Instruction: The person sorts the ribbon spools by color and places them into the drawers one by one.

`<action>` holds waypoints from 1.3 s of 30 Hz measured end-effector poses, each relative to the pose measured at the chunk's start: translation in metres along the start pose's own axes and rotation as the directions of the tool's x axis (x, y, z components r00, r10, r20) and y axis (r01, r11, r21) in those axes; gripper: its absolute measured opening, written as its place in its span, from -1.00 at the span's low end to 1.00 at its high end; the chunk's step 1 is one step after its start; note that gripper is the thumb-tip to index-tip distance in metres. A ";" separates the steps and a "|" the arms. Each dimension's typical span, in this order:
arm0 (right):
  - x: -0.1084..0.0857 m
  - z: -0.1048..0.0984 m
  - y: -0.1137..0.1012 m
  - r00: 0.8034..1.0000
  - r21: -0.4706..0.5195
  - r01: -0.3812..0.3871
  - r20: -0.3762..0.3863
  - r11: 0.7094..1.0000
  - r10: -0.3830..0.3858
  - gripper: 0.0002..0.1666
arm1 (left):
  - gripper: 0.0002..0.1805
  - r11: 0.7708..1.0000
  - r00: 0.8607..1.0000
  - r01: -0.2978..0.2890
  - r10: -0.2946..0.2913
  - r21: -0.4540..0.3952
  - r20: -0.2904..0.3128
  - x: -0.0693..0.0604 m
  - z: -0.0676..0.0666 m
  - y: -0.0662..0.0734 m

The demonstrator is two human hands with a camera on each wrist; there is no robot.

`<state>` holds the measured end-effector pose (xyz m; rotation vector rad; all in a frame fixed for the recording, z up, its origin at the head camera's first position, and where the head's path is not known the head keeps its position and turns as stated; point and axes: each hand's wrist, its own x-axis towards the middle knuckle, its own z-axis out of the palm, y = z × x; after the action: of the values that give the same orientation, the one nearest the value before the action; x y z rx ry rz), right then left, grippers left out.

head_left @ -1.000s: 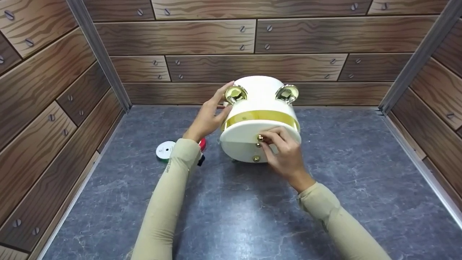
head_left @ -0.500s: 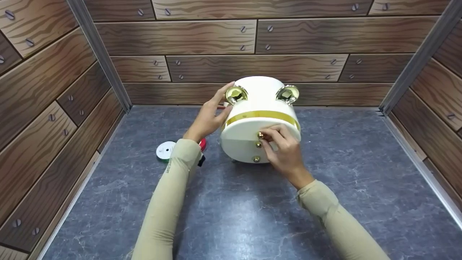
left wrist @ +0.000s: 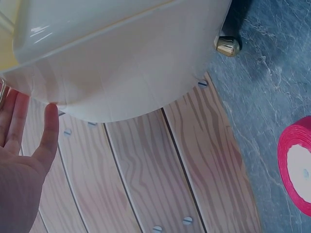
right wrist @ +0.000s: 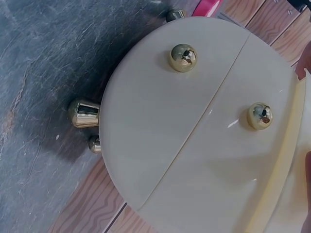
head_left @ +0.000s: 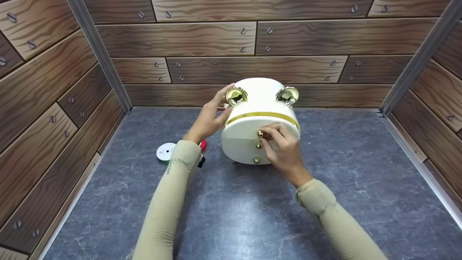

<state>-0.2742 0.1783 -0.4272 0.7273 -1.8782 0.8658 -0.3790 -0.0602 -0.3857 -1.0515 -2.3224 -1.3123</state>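
A white rounded box (head_left: 261, 90) with small gold knobs on its front and two round gold ear-like pieces on top stands before me. In the head view, my right hand (head_left: 285, 153) pinches the top knob (head_left: 260, 133) between thumb and forefinger. The middle knob (head_left: 258, 146) and bottom knob (head_left: 256, 160) are free. A narrow amber band (head_left: 261, 114) shows behind the front's upper edge. My left hand (head_left: 207, 121) rests on the box's left side beside the left gold ear (head_left: 236, 95), fingers extended; its thumb touches the white wall in the left wrist view.
A white-and-green spool (head_left: 166, 151) and a red ribbon roll (left wrist: 296, 165) lie left of the box. A small black object (head_left: 201, 161) is partly behind my left sleeve. Gold feet (right wrist: 85, 114) lift the box off the dark floor (head_left: 231, 216). Wood-patterned walls (head_left: 306, 36) surround it.
The box's front panel has moved back toward the body under my right hand. The amber band has narrowed, and the pinched knob has risen away from the middle one. My left hand stays put.
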 end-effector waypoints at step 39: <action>0.006 0.010 0.013 0.999 -0.012 -0.001 -0.039 1.000 0.000 -0.70 | -0.29 1.000 1.000 -0.010 0.010 -0.023 -0.011 -0.001 0.001 0.000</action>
<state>-0.2912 0.1775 -0.4289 0.6981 -1.8471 0.8629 -0.3782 -0.0601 -0.3868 -1.0590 -2.2960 -1.3407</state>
